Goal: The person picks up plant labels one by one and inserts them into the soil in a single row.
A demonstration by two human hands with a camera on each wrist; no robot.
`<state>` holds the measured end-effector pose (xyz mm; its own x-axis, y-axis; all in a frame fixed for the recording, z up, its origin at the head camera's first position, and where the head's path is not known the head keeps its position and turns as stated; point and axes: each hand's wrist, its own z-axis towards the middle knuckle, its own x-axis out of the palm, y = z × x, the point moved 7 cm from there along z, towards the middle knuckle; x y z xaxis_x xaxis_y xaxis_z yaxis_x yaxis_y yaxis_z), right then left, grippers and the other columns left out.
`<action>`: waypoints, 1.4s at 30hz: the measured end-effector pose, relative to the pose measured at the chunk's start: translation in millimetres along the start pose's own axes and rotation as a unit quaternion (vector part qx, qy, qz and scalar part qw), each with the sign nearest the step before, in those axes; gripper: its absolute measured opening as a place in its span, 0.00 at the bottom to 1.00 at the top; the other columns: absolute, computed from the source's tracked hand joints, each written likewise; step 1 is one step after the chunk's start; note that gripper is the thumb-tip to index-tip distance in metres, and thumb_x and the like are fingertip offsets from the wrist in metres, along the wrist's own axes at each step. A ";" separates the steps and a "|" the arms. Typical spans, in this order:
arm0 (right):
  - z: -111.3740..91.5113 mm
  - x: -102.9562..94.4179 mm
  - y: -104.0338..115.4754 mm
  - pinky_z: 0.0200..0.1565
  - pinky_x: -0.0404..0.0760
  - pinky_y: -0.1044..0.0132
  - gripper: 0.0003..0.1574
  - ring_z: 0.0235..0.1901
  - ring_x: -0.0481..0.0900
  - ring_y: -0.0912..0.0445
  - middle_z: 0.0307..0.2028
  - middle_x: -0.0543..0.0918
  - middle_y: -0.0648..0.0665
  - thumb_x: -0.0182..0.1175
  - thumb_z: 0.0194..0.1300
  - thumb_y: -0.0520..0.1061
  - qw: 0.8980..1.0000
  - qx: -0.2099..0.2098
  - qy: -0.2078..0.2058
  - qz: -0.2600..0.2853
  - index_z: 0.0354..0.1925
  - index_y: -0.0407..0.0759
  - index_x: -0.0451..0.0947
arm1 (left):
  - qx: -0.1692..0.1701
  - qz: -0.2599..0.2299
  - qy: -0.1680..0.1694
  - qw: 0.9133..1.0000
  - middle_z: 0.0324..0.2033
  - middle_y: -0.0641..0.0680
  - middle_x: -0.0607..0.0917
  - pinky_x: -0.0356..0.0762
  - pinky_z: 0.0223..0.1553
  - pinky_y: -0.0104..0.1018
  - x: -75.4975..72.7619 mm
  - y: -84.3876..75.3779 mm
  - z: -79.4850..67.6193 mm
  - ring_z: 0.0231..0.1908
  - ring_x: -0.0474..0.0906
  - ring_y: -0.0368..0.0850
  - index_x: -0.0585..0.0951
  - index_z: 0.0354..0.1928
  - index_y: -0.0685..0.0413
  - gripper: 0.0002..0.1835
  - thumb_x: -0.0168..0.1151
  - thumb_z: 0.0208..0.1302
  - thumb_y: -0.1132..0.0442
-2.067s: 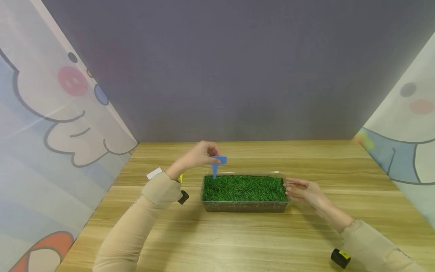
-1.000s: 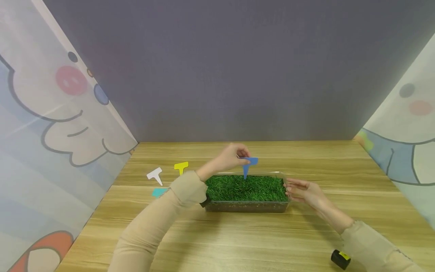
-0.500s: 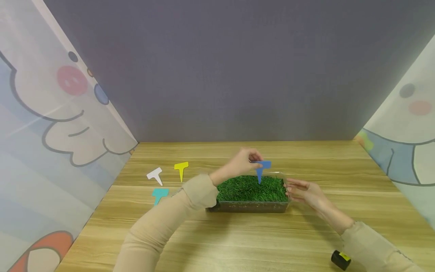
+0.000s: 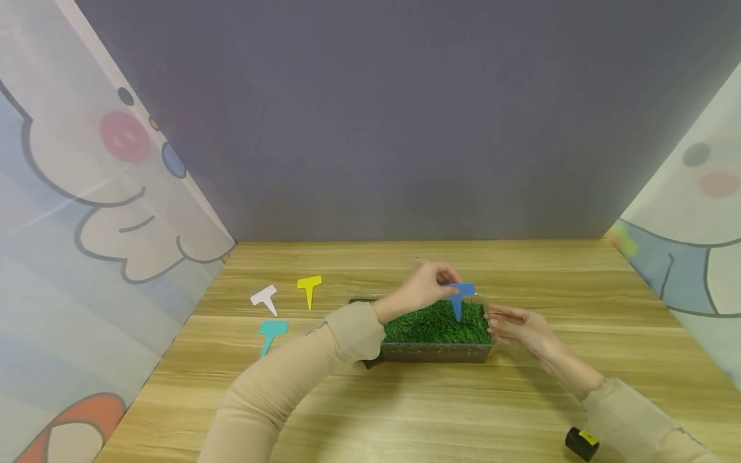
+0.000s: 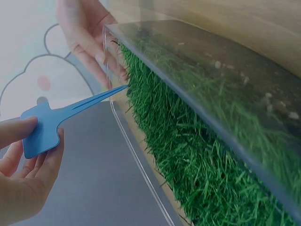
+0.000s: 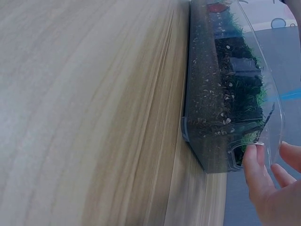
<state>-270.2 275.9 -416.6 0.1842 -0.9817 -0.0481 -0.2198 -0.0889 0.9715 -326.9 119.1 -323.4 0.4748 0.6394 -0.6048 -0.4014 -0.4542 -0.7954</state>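
Observation:
My left hand (image 4: pixel 431 283) pinches the broad head of a blue T-shaped plant label (image 4: pixel 462 290) between thumb and fingers. The label's pointed stem angles down, with its tip right at the grass near the right end of a clear plastic planter box (image 4: pixel 434 352). Dense green grass (image 5: pixel 188 141) fills the top of the box, and dark soil with pale specks shows through the wall in the right wrist view. My right hand (image 4: pixel 523 329) lies along the box's right end, its loosely extended fingers (image 6: pixel 254 172) touching the end wall near the rim.
On the wooden table (image 4: pixel 463 411), left of the box, lie a white label (image 4: pixel 265 298), a yellow label (image 4: pixel 309 286) and a teal label (image 4: pixel 273 329). My left forearm crosses over the box's left part. A grey panel (image 4: pixel 405 128) stands behind.
My left hand has carried the blue label rightward over the grass from the box's left end toward its right end, and lowered it slightly. The right hand has stayed at the end wall.

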 end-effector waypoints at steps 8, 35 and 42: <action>-0.6 -0.2 -0.1 0.45 0.76 0.65 0.38 0.41 0.79 0.58 0.54 0.69 0.31 0.54 0.62 0.43 1.000 -0.003 0.000 -0.004 0.62 0.28 0.50 | 0.003 0.028 0.002 1.000 0.27 0.49 0.79 0.71 0.29 0.21 8.4 -3.2 2.6 0.26 0.73 0.35 0.79 0.34 0.59 0.05 0.62 0.53 0.68; -1.0 -1.0 -2.7 0.45 0.76 0.63 0.38 0.42 0.78 0.57 0.55 0.68 0.33 0.55 0.61 0.46 1.000 0.010 -0.011 -0.014 0.62 0.30 0.54 | 0.019 0.073 0.041 0.996 0.27 0.49 0.80 0.71 0.28 0.20 32.9 0.8 7.4 0.25 0.73 0.32 0.79 0.33 0.58 0.04 0.60 0.55 0.70; -1.8 -0.7 -1.0 0.45 0.76 0.63 0.37 0.42 0.79 0.57 0.56 0.67 0.32 0.54 0.62 0.47 1.000 0.001 -0.009 -0.015 0.62 0.30 0.54 | 0.024 0.087 0.047 0.995 0.25 0.47 0.80 0.70 0.27 0.20 38.1 3.8 7.6 0.24 0.72 0.32 0.79 0.31 0.56 0.02 0.59 0.56 0.69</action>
<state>-268.4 277.0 -417.1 0.1745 -0.9812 -0.0821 -0.2164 -0.1195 0.9690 -316.3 146.5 -349.2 0.4648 0.4919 -0.7362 -0.5195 -0.5219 -0.6766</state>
